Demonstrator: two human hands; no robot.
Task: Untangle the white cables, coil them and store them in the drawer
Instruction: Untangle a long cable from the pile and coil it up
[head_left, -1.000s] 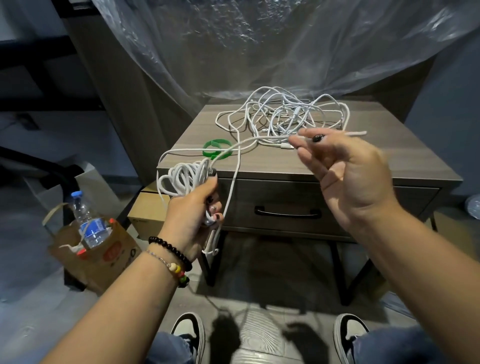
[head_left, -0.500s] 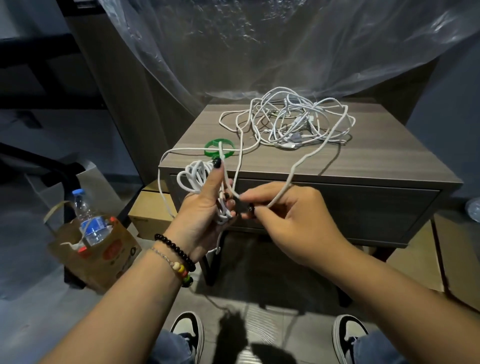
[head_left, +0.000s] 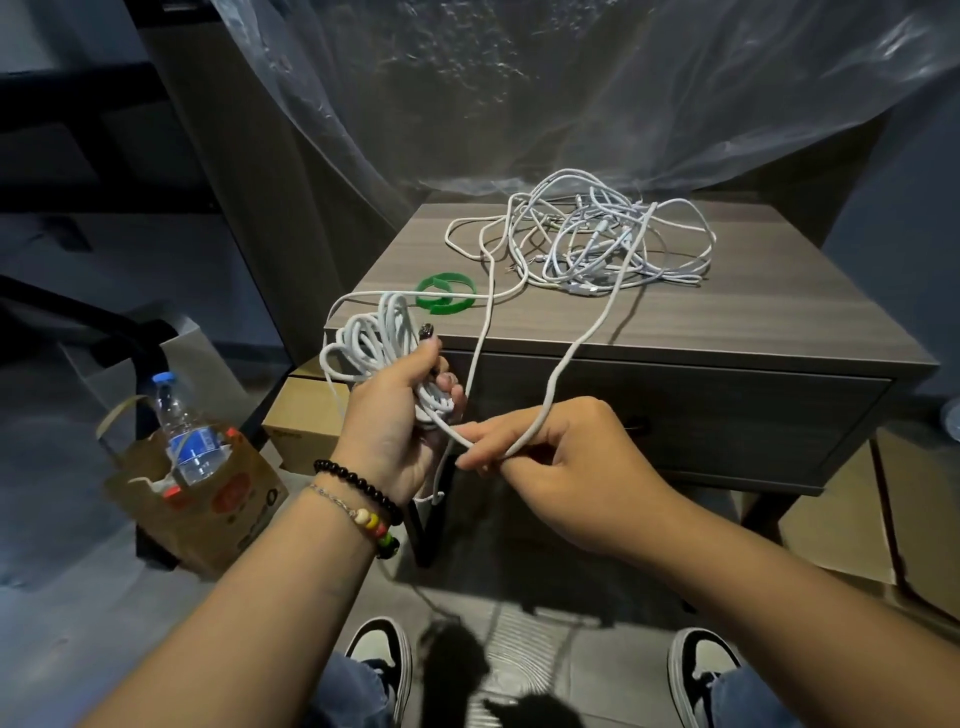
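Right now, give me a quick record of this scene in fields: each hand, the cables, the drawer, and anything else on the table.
left hand: grips coil of white cable
right hand: pinches strand running up to the tangle
tangle: loose on table, not sorted
drawer: closed
green tie: on table near front left edge
bottle: in paper bag on floor, left

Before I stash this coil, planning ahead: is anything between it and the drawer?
Yes. The drawer is closed, and the coil in the left hand still trails into the tangle on top.
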